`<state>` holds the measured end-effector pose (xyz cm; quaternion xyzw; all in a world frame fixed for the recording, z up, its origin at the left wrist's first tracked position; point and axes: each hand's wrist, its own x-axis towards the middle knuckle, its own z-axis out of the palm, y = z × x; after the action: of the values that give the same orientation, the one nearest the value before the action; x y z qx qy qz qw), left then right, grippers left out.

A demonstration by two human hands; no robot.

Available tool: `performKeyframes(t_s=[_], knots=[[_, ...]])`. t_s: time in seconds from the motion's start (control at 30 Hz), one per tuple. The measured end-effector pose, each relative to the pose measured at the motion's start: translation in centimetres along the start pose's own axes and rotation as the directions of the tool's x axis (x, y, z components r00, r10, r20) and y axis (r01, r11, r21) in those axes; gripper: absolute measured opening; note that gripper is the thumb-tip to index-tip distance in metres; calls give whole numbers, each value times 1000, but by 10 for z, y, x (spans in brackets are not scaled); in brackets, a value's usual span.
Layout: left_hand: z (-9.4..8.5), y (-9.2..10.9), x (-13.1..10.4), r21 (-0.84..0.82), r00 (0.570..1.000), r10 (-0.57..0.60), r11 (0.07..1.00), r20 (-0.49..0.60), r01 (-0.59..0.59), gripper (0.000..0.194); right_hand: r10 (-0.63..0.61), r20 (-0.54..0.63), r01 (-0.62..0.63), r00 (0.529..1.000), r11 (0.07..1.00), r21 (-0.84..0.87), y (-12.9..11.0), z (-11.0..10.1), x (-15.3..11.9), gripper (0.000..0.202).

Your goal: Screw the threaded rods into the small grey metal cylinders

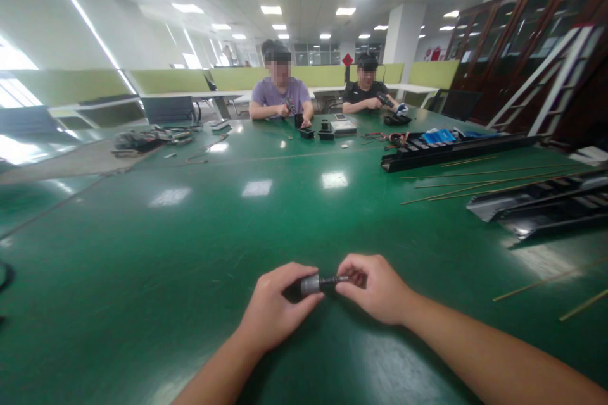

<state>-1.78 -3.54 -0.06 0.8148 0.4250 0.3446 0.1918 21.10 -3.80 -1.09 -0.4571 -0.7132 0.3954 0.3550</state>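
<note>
A black and grey part lies level between the two hands at the near side of the green worktop; whether it touches the surface I cannot tell. The left hand has its grip clamped on the wide body, thumb below and fingers above. The right hand has its grip closed on the thin end, the fingers curled and partly hidden behind the thumb.

To the right, well apart from the hands, thin sticks lie strewn on the worktop, some beside the near rails, which are black. Farther off is a long black rail with a blue packet on it.

Across the worktop sit two people. One, in a purple shirt, holds a tool, with two black boxes in front and a white box just beside them. The other, in a black shirt, holds a drill. A tangle of cables lies at the far left.

Beyond stand green partitions, and on the right a white ladder before dark wooden cabinets.
</note>
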Motion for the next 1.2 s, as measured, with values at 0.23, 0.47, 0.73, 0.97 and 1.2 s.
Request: performKeyframes(t_s=[0.23,0.47,0.73,0.97,1.2], knots=[[0,-3,-2,12,1000,-3,1000,-8,3,26,-6,-8,7,1000,1000,18,2,-1,1,6],[0,-3,1,19,1000,-10,1000,-26,11,26,-2,-26,2,1000,1000,10,3,0,1,5],[-1,-3,0,14,999,-28,999,-31,29,25,6,-31,-5,1000,1000,18,3,-1,1,5],[-1,-2,1,19,998,-47,999,-40,48,25,5,-29,-4,1000,1000,29,3,-1,1,6],[-3,-3,2,7,997,-64,998,-47,64,25,1,-45,0,999,1000,27,1,-3,2,6]])
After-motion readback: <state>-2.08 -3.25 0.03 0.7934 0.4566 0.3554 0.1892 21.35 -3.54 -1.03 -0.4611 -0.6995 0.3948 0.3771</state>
